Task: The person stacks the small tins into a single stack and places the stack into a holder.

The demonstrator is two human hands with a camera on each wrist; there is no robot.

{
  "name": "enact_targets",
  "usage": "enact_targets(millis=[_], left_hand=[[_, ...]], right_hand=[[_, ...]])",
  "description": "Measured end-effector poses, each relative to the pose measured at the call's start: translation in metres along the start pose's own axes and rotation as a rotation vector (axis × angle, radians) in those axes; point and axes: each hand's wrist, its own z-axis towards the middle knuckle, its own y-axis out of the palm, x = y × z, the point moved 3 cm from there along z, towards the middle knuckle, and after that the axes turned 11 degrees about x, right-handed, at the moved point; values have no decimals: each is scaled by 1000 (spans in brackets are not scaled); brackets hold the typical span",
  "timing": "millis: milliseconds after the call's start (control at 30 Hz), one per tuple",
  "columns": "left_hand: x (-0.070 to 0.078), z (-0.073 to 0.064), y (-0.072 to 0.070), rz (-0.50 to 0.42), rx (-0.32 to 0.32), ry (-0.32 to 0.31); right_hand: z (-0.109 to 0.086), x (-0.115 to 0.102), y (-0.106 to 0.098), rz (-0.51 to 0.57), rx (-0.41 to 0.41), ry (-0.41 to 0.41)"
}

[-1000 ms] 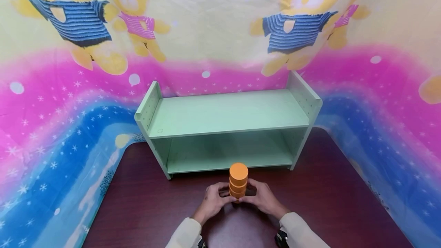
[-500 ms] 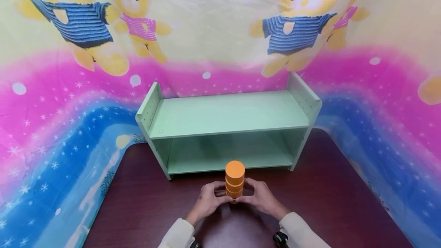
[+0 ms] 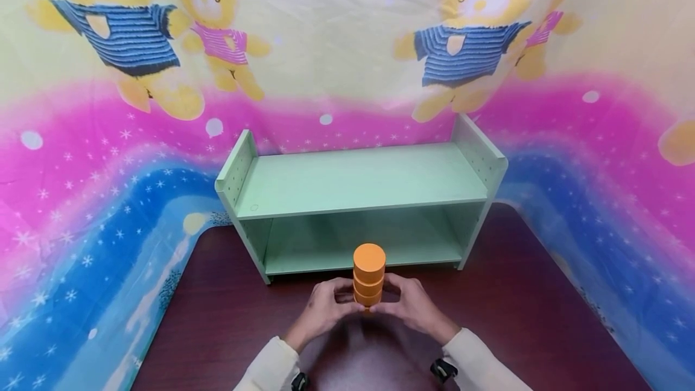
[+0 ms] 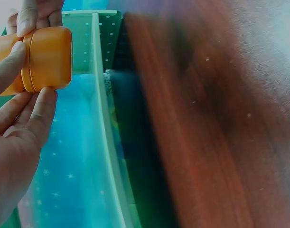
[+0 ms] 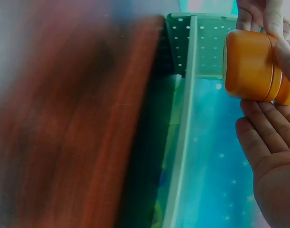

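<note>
An orange cylinder (image 3: 369, 264) with grooves round it, like a lidded jar or stacked jars, stands upright between my hands. My left hand (image 3: 326, 308) grips its left side, thumb in front and fingers behind. From the right, my right hand (image 3: 418, 308) holds it the same way, and the two thumbs nearly meet at its lower front. The left wrist view shows the rounded lower section of the orange cylinder (image 4: 50, 59), with a thumb by the seam. Fingers of the right hand (image 5: 273, 137) lie along the orange cylinder (image 5: 249, 64) in the right wrist view.
A pale green two-tier shelf (image 3: 358, 177) stands just beyond the hands, its raised side panels at either end. Under it is a dark red-brown table (image 3: 217, 330). A cloth backdrop (image 3: 326, 47) printed with bears hangs behind and around the sides.
Both hands have raised the orange cylinder slightly and shifted it a little to the left, toward the shelf front. The grip stays the same.
</note>
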Motion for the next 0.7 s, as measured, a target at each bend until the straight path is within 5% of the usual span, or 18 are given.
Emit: enact_targets(millis=[700], left_hand=[[39, 15, -22, 101, -43, 13]], right_hand=[[27, -33, -18, 46, -61, 20]])
